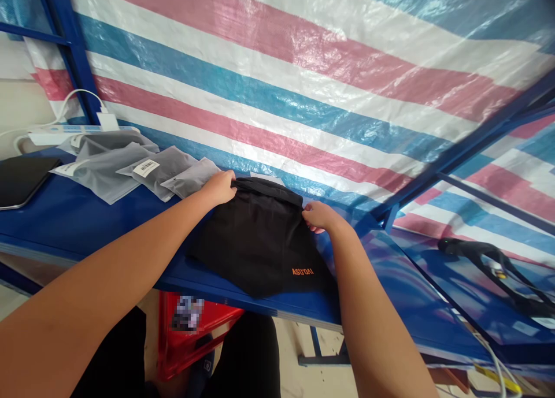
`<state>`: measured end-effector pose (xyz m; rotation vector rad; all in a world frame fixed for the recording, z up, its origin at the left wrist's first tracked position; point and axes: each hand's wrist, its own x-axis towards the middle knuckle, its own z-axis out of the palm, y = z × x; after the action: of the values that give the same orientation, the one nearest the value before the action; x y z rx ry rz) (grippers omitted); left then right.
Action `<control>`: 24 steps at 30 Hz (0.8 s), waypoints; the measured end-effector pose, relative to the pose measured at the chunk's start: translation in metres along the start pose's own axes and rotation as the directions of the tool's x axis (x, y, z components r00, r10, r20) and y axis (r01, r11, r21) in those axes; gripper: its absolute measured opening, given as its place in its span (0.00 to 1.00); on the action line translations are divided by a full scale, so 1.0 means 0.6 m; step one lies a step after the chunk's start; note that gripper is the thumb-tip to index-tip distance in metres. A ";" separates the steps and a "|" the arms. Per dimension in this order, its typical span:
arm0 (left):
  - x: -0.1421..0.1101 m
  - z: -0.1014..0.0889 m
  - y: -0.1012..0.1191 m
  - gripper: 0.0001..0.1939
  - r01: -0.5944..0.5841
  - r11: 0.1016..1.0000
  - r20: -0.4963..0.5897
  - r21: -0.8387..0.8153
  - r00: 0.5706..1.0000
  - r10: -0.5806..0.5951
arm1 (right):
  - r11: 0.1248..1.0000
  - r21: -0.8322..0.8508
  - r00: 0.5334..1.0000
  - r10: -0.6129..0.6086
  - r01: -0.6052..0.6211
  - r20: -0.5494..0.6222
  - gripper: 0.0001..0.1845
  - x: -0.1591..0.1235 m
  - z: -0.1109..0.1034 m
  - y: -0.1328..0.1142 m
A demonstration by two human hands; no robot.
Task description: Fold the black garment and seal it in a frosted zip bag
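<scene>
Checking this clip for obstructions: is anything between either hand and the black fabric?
Nothing visible: the left hand and right hand both hold the black fabric at its far end. The translucent bags lie to its left.

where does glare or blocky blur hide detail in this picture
In the head view, white glare streaks the glossy red, white and blue striped plastic sheet; in the head view, a pixelated patch covers part of the red plastic surface; also there, the black fabric item with orange lettering looks dark, with little surface detail.

Pouches [110,170] block left, striped sheet [277,106] behind
</scene>
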<state>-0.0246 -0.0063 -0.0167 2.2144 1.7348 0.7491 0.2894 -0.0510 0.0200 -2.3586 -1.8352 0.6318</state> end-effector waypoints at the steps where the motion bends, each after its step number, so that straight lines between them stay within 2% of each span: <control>1: 0.000 0.000 0.000 0.17 0.001 1.000 0.001 0.000 1.000 -0.001 | 1.000 -0.004 1.000 -0.002 0.002 -0.001 0.04 0.000 0.000 0.000; 14: 0.000 -0.002 -0.001 0.17 0.002 1.000 0.008 -0.008 1.000 -0.002 | 1.000 0.023 1.000 -0.020 0.020 -0.006 0.05 0.000 0.001 0.002; 19: 0.000 -0.002 -0.001 0.18 0.002 1.000 0.014 0.008 1.000 -0.003 | 0.999 0.041 0.998 -0.033 0.035 -0.053 0.03 0.006 0.001 0.005; 24: -0.001 0.002 -0.002 0.15 0.010 1.000 -0.003 -0.002 1.000 -0.010 | 0.991 0.112 0.995 -0.060 0.069 -0.078 0.06 0.010 -0.004 0.003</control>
<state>-0.0253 -0.0065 -0.0187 2.2025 1.7445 0.7515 0.2930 -0.0456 0.0199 -2.2103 -1.7859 0.6154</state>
